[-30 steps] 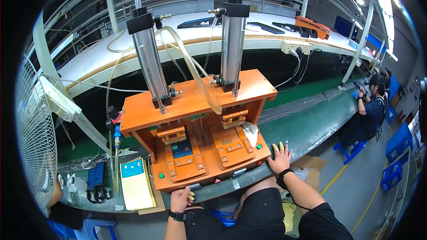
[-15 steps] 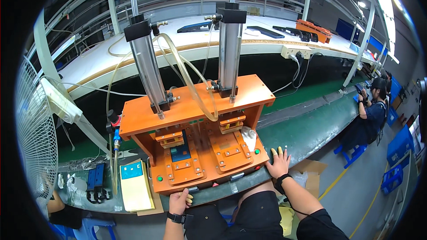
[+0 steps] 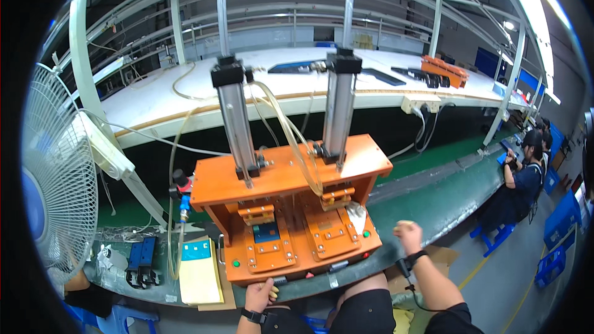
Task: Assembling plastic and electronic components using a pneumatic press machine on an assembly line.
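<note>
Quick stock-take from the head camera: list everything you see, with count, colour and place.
Press fixture: one, orange, centre of bench.
Air cylinders: two, silver, upright on the fixture.
Fan: one, white, far left.
Pad: one, yellow and blue, left of fixture.
Conveyor belt: one, green, right.
Co-worker: one, dark clothes, seated far right.
Left hand: at the fixture's front edge.
Right hand: raised above the belt, fingers curled.

An orange press stands on the green bench, both hands at its front edge.
</note>
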### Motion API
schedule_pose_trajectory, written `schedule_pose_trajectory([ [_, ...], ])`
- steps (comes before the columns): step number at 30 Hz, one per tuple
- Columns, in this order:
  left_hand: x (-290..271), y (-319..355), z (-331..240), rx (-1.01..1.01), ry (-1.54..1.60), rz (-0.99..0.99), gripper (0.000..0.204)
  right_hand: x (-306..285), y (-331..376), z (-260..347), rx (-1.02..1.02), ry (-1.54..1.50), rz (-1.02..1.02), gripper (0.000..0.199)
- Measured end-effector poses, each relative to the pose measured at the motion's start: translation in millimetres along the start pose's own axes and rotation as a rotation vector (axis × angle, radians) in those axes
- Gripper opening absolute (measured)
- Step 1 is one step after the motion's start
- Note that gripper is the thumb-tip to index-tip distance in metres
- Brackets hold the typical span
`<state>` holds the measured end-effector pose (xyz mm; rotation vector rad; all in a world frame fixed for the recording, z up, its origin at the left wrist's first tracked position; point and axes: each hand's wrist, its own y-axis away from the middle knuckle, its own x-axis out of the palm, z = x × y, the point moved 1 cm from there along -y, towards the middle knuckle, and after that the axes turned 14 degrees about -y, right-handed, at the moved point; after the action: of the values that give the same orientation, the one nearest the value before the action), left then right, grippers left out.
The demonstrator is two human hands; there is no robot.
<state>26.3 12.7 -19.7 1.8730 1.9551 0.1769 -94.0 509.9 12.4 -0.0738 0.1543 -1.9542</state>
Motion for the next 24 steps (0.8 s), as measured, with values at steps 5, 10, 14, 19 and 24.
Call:
schedule_pose_trajectory([
  [5,-8.8,2.9,-3.4,-0.037,-0.079,0.078,0.042,17.5,-71.8,229.8,-0.363,-0.492,0.002,0.017],
  [10,-11.8,3.1,12.2,-0.091,-0.020,0.112,0.039,116.0,-147.8,380.3,-0.510,-0.048,0.276,0.029],
  [14,-8.1,-5.7,13.0,-0.045,-0.030,0.106,0.035,191.0,-251.2,401.9,-0.627,0.308,0.416,0.049],
  [19,-10.0,-1.8,15.4,-0.085,-0.038,0.139,0.038,279.9,-253.2,421.7,-0.362,0.789,0.549,0.085],
  [24,-8.3,-1.3,-2.1,-0.060,-0.020,0.150,0.034,292.2,-292.3,406.1,-0.439,0.845,0.646,0.074],
])
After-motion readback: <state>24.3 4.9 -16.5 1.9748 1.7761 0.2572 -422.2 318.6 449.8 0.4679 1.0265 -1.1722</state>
